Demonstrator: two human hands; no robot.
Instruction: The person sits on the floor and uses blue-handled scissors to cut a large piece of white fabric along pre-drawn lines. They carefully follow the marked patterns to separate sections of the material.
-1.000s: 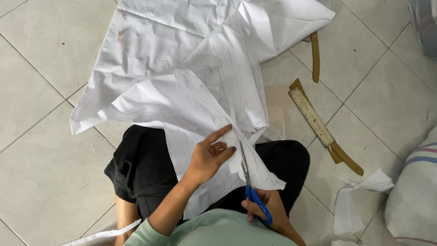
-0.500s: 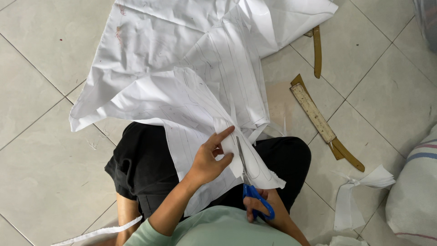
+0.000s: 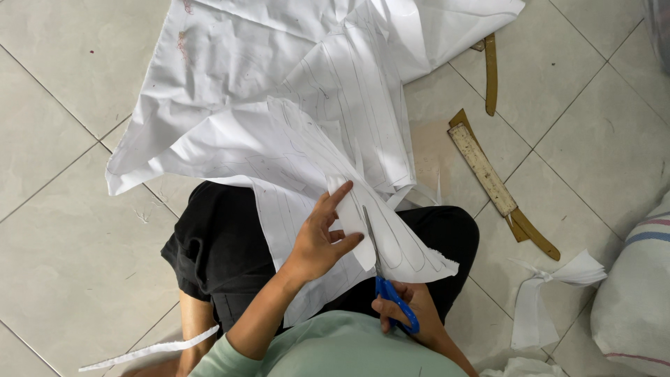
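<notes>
Across the person's lap and spreading onto the tiled floor [image 3: 63, 230] lies a large sheet of white fabric [image 3: 279, 91], marked with faint drawn pattern lines. The left hand [image 3: 317, 241] has its grip closed on a narrow strip of the fabric [image 3: 352, 223], thumb and fingers pinching it and lifting it clear of the rest. The right hand [image 3: 412, 314] has its grip closed through the handles of a pair of blue-handled scissors [image 3: 384, 272], whose blades point up along a drawn line just beside the held strip; whether the blades are parted cannot be told. In the inspector's judgement the fabric is light, thin and limp: it folds and creases freely, will not hold a shape unsupported, and is likely to slide or bunch under the blades unless kept taut. The sound place to take hold appears to be close beside the cut line, just ahead of the blades, as the left hand does, since a hold farther off would let the material sag. Well apart to the right lie a long wooden ruler [image 3: 485, 171], a curved wooden ruler [image 3: 491, 73] and a tied bundle of white cut pieces [image 3: 551, 286]; a striped sack [image 3: 638, 293] stands at the right edge, and a loose white strip [image 3: 146, 349] lies at the lower left.
</notes>
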